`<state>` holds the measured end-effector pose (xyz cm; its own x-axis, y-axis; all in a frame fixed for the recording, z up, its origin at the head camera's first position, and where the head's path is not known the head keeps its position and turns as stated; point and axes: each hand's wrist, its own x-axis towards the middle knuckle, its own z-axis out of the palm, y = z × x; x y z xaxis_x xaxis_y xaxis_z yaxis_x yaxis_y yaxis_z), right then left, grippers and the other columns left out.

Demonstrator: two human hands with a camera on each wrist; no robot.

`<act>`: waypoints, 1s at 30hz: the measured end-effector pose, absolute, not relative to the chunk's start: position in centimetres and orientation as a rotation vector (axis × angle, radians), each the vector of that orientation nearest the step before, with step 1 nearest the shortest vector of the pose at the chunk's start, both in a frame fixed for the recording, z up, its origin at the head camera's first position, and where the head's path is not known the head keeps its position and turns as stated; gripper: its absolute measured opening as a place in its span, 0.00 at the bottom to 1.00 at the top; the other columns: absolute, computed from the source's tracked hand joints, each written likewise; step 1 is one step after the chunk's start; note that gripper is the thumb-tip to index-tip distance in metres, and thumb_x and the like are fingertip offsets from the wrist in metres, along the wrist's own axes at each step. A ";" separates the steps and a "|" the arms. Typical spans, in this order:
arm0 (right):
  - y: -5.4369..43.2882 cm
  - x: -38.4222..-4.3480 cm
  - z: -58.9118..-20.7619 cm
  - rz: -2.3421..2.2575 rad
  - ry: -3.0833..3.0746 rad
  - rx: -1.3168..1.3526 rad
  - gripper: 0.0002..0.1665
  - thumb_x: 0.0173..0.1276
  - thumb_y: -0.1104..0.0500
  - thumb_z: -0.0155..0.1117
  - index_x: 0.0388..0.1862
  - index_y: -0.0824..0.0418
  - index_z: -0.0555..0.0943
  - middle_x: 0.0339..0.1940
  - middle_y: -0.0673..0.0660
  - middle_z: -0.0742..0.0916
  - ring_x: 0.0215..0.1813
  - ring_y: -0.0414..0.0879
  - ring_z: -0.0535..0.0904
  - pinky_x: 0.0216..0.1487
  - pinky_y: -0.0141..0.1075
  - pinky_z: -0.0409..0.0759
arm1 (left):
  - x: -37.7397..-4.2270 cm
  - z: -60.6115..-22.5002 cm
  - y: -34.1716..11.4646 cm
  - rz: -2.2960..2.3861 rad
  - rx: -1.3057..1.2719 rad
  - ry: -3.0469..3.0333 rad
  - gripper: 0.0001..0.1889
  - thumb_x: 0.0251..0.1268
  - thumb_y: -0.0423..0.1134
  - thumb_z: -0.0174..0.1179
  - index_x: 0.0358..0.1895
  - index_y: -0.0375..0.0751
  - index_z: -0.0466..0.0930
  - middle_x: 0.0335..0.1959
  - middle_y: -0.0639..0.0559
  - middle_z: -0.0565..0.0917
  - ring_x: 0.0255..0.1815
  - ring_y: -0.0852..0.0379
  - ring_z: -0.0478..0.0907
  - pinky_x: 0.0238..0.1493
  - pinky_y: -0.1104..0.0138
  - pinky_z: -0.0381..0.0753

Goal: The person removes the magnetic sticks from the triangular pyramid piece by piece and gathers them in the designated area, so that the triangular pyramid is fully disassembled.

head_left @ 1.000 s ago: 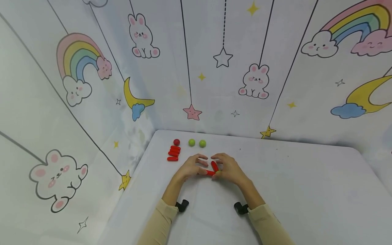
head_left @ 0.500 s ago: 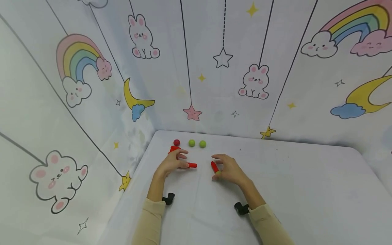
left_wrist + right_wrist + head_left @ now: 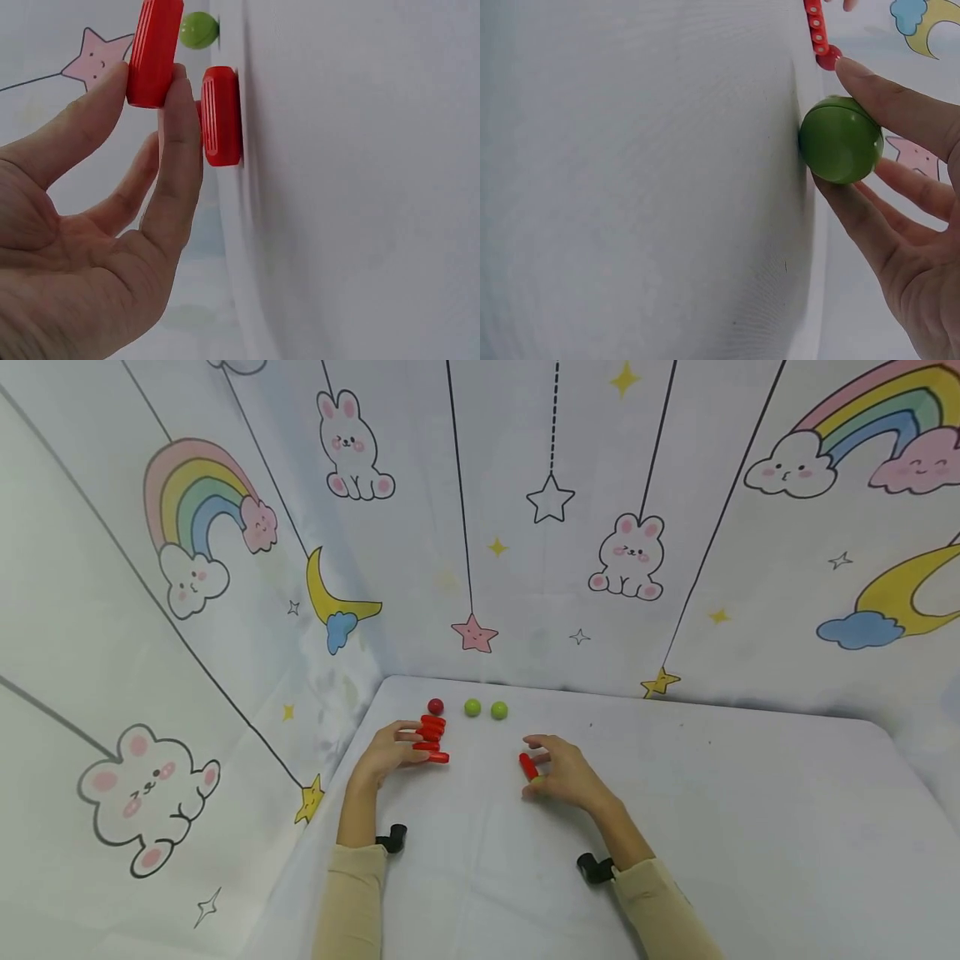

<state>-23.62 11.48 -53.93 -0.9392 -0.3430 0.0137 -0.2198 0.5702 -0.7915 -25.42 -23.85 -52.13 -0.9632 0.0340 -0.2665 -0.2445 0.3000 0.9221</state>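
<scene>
My left hand [image 3: 384, 753] pinches a short red ribbed rod [image 3: 154, 56] between thumb and fingers, at the near end of a row of like red rods [image 3: 431, 732]. In the left wrist view another red rod [image 3: 220, 116] lies on the table just beyond those fingers. Further right, my right hand [image 3: 566, 775] holds a glossy green ball [image 3: 841, 142] between thumb and finger, close over the tabletop. From that ball a red rod [image 3: 528, 766] points away in the head view; the ball hides it in the right wrist view.
Behind the row sits a dark red ball [image 3: 436, 706], with two green balls [image 3: 486, 709] to its right. The white-covered table [image 3: 720, 827] meets a patterned cloth wall [image 3: 525, 610] at its back edge, and another cloth rises on the left.
My left hand has drawn its red rod away from the green ball and carried it left to the row. The right hand has stayed nearly in place.
</scene>
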 end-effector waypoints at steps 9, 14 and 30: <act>11.6 -23.7 -54.3 -1.309 2.658 -0.477 0.52 0.48 0.60 0.90 0.73 0.58 0.75 0.66 0.55 0.83 0.62 0.50 0.83 0.61 0.52 0.83 | -25.6 -52.6 -24.4 1.664 -0.284 2.401 0.32 0.62 0.29 0.70 0.71 0.35 0.72 0.66 0.33 0.76 0.63 0.37 0.76 0.61 0.55 0.82; 11.6 -23.7 -54.2 -1.326 2.643 -0.481 0.51 0.48 0.60 0.89 0.72 0.59 0.76 0.66 0.55 0.83 0.62 0.51 0.83 0.61 0.52 0.83 | -25.6 -52.7 -24.5 1.674 -0.358 2.425 0.32 0.63 0.27 0.68 0.71 0.33 0.72 0.67 0.31 0.75 0.63 0.36 0.76 0.65 0.50 0.79; 11.3 -23.6 -54.1 -1.318 2.604 -0.488 0.51 0.47 0.62 0.90 0.72 0.60 0.77 0.61 0.54 0.86 0.59 0.49 0.84 0.59 0.49 0.83 | -25.6 -53.5 -23.9 1.707 -0.511 2.542 0.31 0.62 0.30 0.73 0.67 0.28 0.71 0.64 0.29 0.74 0.57 0.36 0.79 0.56 0.55 0.86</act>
